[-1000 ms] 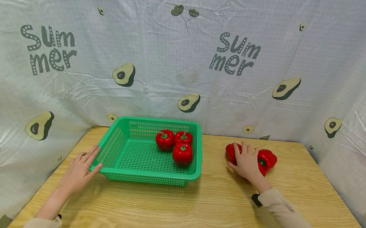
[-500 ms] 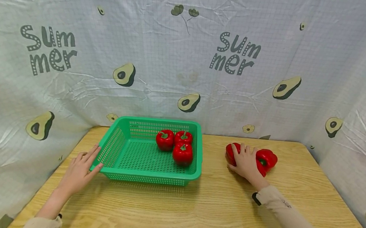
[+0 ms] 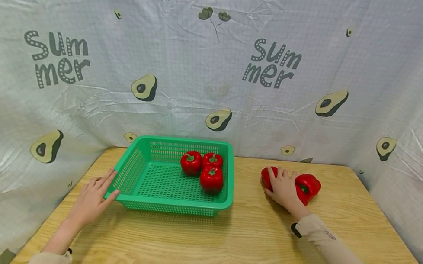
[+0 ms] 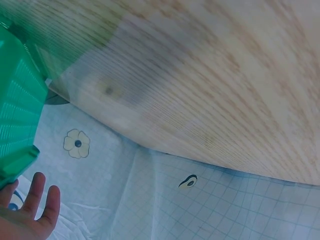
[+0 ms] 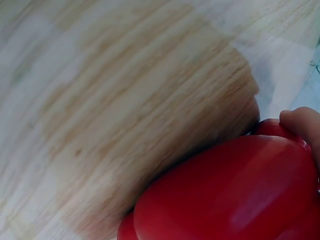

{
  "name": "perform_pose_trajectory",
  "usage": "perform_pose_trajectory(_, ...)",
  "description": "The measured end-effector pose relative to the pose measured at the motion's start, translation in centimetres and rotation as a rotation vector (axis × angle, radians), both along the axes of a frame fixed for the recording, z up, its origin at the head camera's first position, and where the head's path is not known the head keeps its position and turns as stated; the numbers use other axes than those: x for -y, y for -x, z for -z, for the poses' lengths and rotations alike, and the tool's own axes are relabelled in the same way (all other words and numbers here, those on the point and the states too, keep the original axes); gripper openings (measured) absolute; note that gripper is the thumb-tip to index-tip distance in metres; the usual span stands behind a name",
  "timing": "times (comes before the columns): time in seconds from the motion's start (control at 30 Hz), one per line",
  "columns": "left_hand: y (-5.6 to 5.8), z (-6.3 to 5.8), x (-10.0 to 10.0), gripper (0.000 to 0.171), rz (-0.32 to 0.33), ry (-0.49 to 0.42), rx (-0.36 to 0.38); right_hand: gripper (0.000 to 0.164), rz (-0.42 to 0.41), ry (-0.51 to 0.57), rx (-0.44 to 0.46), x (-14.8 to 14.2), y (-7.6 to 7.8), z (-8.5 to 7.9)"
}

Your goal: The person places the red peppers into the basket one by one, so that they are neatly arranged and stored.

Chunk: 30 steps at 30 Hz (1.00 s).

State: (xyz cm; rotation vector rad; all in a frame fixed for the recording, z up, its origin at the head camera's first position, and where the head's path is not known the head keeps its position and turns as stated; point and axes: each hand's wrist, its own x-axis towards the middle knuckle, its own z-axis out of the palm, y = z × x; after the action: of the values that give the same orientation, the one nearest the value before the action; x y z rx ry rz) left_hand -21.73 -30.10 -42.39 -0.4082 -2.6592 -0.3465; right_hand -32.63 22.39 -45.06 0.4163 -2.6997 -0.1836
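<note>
My left hand [image 3: 88, 200] rests on the near left corner of a green plastic basket [image 3: 171, 208], its fingers nearly straight along the rim. In the left wrist view the spread fingertips [image 4: 36, 192] show beside the basket's slotted wall [image 4: 22, 110]. At the right, my right hand [image 3: 283, 189] holds a glossy red bell pepper [image 3: 267, 177] from above, thumb on the near side and fingers over the top. The right wrist view has a red bell pepper [image 5: 230, 190] close up, with one finger [image 5: 304, 122] bent over it. Another red bell pepper [image 3: 310, 184] lies just right of this hand.
Three red bell peppers sit together at the right end inside the basket, the nearest one [image 3: 211, 180] in front of the others. All stands on a wood-grain table [image 3: 253, 250]. A pale printed cloth [image 3: 188, 59] hangs behind and at both sides.
Both hands stay almost where they were, the left at the basket corner and the right over the bell pepper. The right forearm has shifted very slightly.
</note>
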Motion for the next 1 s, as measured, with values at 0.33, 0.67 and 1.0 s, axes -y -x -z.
perform_pose_trajectory(0.33, 0.0, 0.1, 0.0, 0.059, 0.0, -0.002, 0.001, 0.069, -0.029, 0.01, -0.012, 0.2, -0.2, -0.4)
perform_pose_trajectory(0.67, 0.0, 0.0, 0.0, 0.059, -0.006, -0.004, 0.009, 0.07, -0.096, 0.004, -0.083, 0.5, -0.1, -1.4)
perform_pose_trajectory(1.0, -0.1, -0.2, -0.1, 0.059, -0.004, -0.003, 0.011, 0.07, -0.171, 0.065, -0.11, 1.3, -0.6, -2.9)
